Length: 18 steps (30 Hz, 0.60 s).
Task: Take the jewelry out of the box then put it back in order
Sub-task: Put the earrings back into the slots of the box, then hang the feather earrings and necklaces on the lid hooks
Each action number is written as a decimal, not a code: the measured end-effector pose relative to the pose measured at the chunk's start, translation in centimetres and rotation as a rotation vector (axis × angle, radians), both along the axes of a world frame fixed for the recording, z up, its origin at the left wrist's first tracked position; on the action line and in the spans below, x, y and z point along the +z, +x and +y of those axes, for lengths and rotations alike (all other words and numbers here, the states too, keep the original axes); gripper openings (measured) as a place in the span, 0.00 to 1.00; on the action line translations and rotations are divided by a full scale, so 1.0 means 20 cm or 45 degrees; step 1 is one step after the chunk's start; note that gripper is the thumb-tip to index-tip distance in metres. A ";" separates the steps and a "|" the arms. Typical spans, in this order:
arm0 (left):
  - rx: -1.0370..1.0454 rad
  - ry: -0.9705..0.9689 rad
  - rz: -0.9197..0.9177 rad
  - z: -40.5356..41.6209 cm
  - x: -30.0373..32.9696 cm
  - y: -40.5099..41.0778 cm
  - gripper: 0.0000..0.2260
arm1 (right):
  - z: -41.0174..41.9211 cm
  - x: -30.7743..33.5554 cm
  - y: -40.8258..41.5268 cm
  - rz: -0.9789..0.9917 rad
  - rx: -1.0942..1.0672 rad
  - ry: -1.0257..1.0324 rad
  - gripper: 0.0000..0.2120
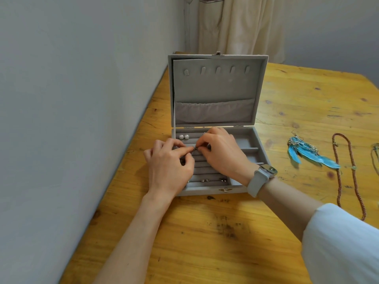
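Observation:
A grey velvet jewelry box [254,140] stands open on the wooden table, lid upright. Over its ring rolls, my left hand [170,167] and my right hand [221,152] both pinch one small dark metal piece [194,148] between their fingertips. Two pearl studs [184,136] sit in the top roll. Small stud earrings [205,180] and another dark pair [223,179] sit in the front roll. Blue feather earrings [307,152] and a reddish bead necklace [346,177] lie on the table to the right of the box.
A grey wall runs along the table's left edge, close to the box. A cream curtain [235,25] hangs behind. Another thin chain or necklace [376,154] shows at the far right edge. A grey watch is on my right wrist.

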<state>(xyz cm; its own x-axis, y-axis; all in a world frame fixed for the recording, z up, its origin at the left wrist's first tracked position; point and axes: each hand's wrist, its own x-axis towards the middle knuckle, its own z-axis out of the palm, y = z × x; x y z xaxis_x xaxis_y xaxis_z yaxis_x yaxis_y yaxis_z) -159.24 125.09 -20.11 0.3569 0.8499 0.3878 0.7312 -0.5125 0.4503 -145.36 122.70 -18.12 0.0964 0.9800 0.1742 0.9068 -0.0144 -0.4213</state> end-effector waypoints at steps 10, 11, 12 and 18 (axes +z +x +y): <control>-0.031 0.105 0.086 -0.02 0.04 0.00 0.12 | -0.09 0.02 0.06 0.087 0.023 0.075 0.11; -0.032 0.117 0.078 -0.02 0.06 0.00 0.13 | -0.12 0.03 0.08 0.107 0.023 0.099 0.11; -0.031 0.126 0.067 -0.03 0.08 0.02 0.13 | -0.15 0.03 0.11 0.133 0.019 0.126 0.10; -0.192 0.097 0.059 -0.12 0.20 0.34 0.16 | -0.35 0.04 0.47 0.186 -0.194 0.243 0.08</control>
<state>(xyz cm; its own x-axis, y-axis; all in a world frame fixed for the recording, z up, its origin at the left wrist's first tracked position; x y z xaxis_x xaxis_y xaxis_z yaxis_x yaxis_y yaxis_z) -152.43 122.63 -16.17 0.4970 0.7542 0.4291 0.6623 -0.6492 0.3740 -136.02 115.63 -17.27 0.2777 0.9030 0.3277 0.8296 -0.0534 -0.5558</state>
